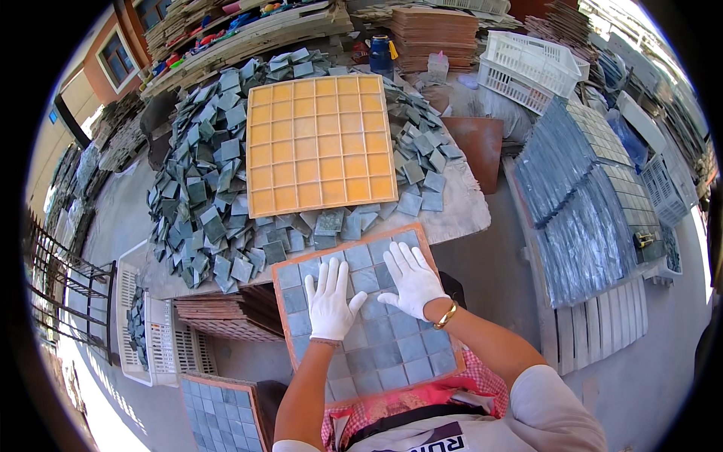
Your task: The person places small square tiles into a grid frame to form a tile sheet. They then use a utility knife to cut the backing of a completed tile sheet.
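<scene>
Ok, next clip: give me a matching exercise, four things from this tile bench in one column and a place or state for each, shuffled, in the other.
Things:
1. left hand
2. orange grid tray
3. white plastic crate
4. loose grey-blue tiles

Places or states:
A. heaped on the table around the empty tray
B. gloved, flat on the tiles in the brown-framed tray, beside the right hand
C. far right of the table, behind the heap
D. empty, lying on the tile heap

Pairs: 1-B, 2-D, 3-C, 4-A
</scene>
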A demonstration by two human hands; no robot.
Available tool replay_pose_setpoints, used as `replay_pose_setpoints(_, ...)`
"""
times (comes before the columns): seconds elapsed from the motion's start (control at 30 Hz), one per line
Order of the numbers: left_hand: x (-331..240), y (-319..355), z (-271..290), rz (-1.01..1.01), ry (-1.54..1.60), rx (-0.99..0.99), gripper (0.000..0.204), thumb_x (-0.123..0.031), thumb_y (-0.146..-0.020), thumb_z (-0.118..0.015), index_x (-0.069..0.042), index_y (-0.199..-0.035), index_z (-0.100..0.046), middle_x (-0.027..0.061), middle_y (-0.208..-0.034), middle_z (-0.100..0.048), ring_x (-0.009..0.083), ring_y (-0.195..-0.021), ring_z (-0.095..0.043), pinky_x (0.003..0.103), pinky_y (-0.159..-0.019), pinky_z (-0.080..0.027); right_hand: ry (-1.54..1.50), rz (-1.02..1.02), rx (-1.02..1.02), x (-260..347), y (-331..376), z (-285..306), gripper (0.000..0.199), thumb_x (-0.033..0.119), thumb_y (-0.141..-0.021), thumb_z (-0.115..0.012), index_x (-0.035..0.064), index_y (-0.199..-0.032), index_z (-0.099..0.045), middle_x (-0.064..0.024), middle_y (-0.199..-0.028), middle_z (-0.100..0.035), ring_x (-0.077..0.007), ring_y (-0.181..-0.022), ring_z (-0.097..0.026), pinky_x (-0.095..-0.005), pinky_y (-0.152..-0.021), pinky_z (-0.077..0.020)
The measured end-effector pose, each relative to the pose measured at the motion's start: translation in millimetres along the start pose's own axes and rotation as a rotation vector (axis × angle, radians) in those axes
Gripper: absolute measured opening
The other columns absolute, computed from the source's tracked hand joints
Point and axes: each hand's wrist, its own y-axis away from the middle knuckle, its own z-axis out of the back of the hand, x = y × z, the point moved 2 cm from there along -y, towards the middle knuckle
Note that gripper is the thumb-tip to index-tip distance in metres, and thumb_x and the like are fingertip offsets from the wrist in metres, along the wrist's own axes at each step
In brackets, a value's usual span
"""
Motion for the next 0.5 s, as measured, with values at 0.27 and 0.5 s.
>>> replay_pose_setpoints(0.27,65,77,24,0.152,-0.052,0.068,0.071,-0.044,-0.086,-0.057,-0.002,-0.140,-0.038,0.0180,-0.147,-0.035,0.0365,-0.137,-0.029,0.053,-0.112,-0.018,-0.716,-0.059,-0.195,-50,94,14,0.057,0.022,-0.092,-0.054,-0.0003,-0.141,-0.034,-0.0237,-0.148,-0.030,-0.0358,-0.136,-0.032,-0.0380,-0.109,-0.0321)
replay_pose_setpoints(0.5,40,142,44,0.227,0.069,0.188,0.079,-0.039,-0.082,-0.062,0.002,-0.142,-0.031,0.0242,-0.148,-0.029,0.0423,-0.138,-0.025,0.056,-0.111,-0.017,-0.191,-0.087,-0.061,-6,141,6,0.070,0.034,-0.081,-0.065,-0.0022,-0.135,-0.039,-0.0233,-0.142,-0.035,-0.0403,-0.135,-0.029,-0.0502,-0.111,-0.0237)
